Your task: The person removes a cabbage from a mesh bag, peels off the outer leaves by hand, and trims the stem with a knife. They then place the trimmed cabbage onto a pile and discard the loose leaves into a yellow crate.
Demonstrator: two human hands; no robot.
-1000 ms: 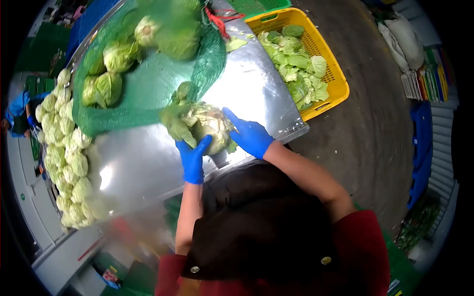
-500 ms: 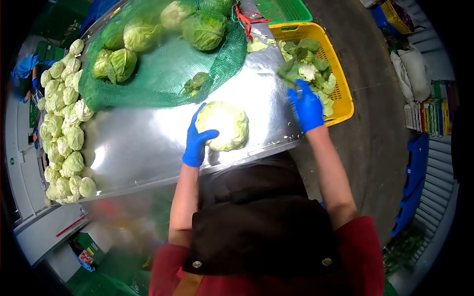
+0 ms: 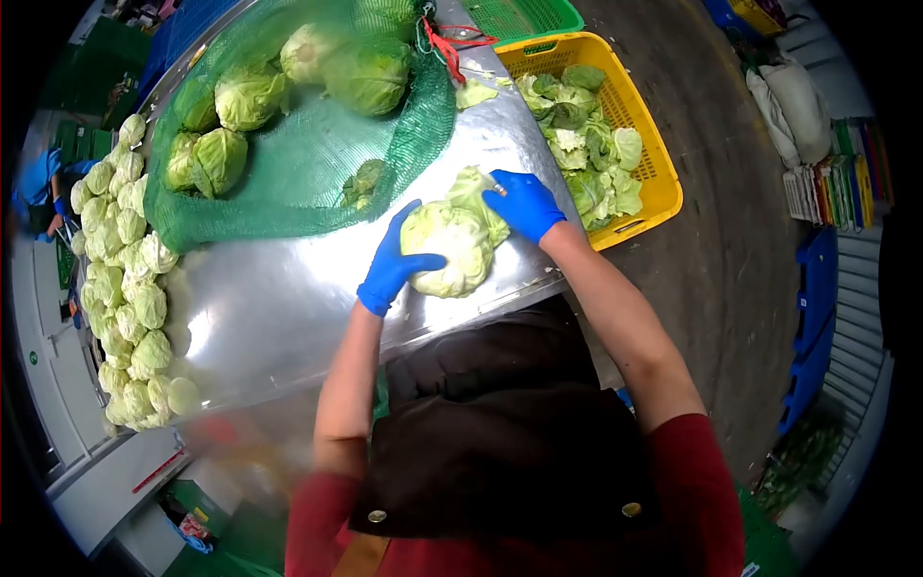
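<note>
A pale green cabbage [image 3: 444, 252] rests on the metal table in front of me. My left hand [image 3: 392, 264], in a blue glove, grips it from the left, thumb across its near side and fingers round the far side. At its right, an outer cabbage leaf [image 3: 478, 199] stands away from the head. My right hand [image 3: 525, 204], also gloved in blue, is closed on this leaf's edge. A small shiny spot shows at the right fingertips, too small to name.
Beyond lies a green mesh bag [image 3: 298, 163] with several cabbages. Many trimmed cabbages [image 3: 125, 279] are piled along the table's left side. A yellow crate [image 3: 659, 188] of loose leaves stands at the right, near a green crate [image 3: 524, 17]. Another person [image 3: 40, 183] is at far left.
My right hand has moved left from the yellow crate to the cabbage and taken hold of an outer leaf, pulling it outward. The left hand keeps its grip on the cabbage.
</note>
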